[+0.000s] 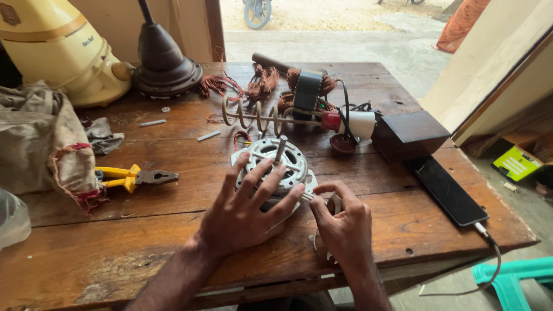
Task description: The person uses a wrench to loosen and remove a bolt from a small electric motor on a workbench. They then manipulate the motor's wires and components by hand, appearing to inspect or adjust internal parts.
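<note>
A round grey electric motor (277, 156) with a steel shaft pointing up sits in the middle of the wooden table (173, 247). My left hand (245, 207) lies spread over its near side, fingers apart, pressing on the housing. My right hand (344, 222) is just right of the motor, thumb and forefinger pinched on a thin white wire (306, 197) at the motor's edge. A white piece lies partly hidden under this hand.
Yellow-handled pliers (133, 177) lie at left beside a crumpled cloth bag (40, 144). Behind the motor are copper wire coils (262, 85), a spiral heating element (256, 118), a dark wooden box (410, 133) and a phone (450, 191) on a cable. A cream mixer base (63, 49) stands back left.
</note>
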`<state>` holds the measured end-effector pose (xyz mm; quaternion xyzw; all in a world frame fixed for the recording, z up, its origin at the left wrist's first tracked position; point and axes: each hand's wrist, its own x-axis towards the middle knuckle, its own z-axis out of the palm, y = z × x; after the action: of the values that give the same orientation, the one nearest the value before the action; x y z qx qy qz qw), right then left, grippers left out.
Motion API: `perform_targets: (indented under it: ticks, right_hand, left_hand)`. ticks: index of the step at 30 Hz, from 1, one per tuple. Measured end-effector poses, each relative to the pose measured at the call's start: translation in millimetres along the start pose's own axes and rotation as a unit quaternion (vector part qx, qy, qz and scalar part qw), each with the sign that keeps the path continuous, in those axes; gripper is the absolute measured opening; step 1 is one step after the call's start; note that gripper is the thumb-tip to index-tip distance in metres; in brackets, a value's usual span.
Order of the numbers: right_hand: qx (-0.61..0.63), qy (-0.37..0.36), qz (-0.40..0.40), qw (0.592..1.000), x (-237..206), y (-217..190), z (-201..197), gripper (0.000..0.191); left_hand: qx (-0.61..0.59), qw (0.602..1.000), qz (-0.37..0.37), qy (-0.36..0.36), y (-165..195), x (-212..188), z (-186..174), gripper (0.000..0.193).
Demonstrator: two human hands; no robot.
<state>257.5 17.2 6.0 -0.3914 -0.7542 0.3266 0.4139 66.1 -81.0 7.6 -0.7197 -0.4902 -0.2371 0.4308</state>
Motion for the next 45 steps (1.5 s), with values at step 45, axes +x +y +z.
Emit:
perform_targets:
  ticks: [45]
  right_hand:
    - [0.003,-0.027,-0.006,1.0,-2,2,-1,0.014]
  left_hand:
    - [-0.019,0.999,-0.022,-0.013,-5,-9,4,0.073]
